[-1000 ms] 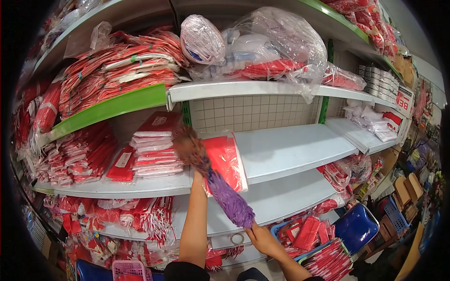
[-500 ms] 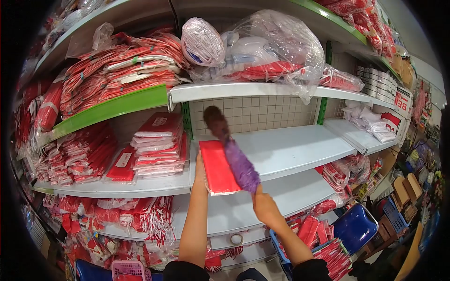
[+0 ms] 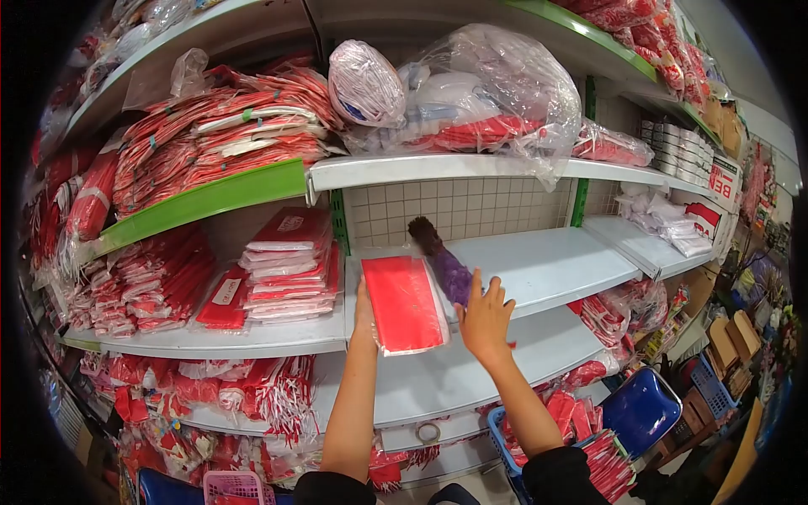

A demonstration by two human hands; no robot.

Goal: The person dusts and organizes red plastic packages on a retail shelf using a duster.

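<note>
My left hand (image 3: 364, 307) grips the left edge of a flat red packet (image 3: 406, 305) in clear plastic, held tilted in front of the middle shelf; most of its fingers are hidden behind the packet. My right hand (image 3: 486, 316) is open, fingers spread, beside the purple end of a feather duster (image 3: 449, 271). The duster has a dark brown tip and lies slanting over the shelf, partly behind the packet. The duster's lower end is hidden by the packet and my right hand.
A stack of red and white packets (image 3: 288, 269) stands left on the shelf (image 3: 539, 261). Above, bulky plastic bags (image 3: 497, 93) fill the upper shelf. A blue basket (image 3: 502, 433) with red goods and a blue chair (image 3: 641, 410) stand lower right. A tape roll (image 3: 427, 433) sits low down.
The feather duster has gone from across the packet's front to behind it, over the shelf. My right hand has let go of it, rising slightly and spreading its fingers.
</note>
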